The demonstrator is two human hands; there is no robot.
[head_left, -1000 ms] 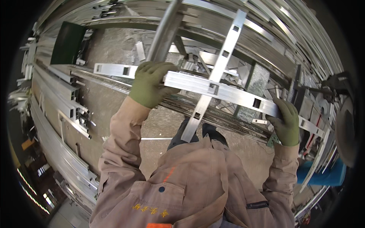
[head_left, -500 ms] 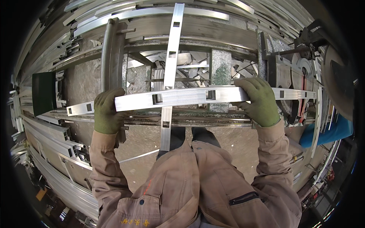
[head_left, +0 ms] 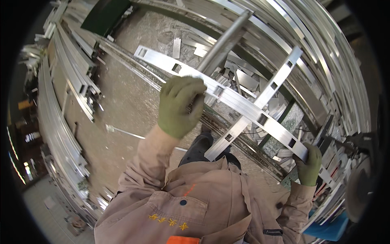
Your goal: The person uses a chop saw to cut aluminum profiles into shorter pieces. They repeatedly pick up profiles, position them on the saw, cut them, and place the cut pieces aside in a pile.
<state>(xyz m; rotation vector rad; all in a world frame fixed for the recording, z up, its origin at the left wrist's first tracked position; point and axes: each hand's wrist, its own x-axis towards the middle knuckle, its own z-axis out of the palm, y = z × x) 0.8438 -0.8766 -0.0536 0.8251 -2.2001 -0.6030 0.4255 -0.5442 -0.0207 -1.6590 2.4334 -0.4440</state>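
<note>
A long silvery aluminium bar with square slots [head_left: 239, 101] runs slantwise from the upper left toward the lower right. My left hand [head_left: 178, 107], in a green glove, is curled at its near edge, left of the middle. The fingers overlap only that edge, and a dark hollow shows inside the curl. Near the other end, my gloved right hand [head_left: 309, 164] is wrapped round the bar, with a short length sticking out past it. Under this bar a second slotted bar [head_left: 274, 84] crosses it, its near end [head_left: 217, 149] above my legs.
A metal frame with a round pipe [head_left: 227, 38] stands beyond, over scattered aluminium offcuts [head_left: 247, 80]. Stacked long profiles [head_left: 61, 134] lie left, and more [head_left: 317, 44] at the far right. A dark green panel [head_left: 105, 17] stands upper left. A saw with a round disc [head_left: 359, 187] is at right.
The view has turned and shifted left, so the bars now slant. My left hand appears nearer the bar's close edge, while my right hand remains on its right part.
</note>
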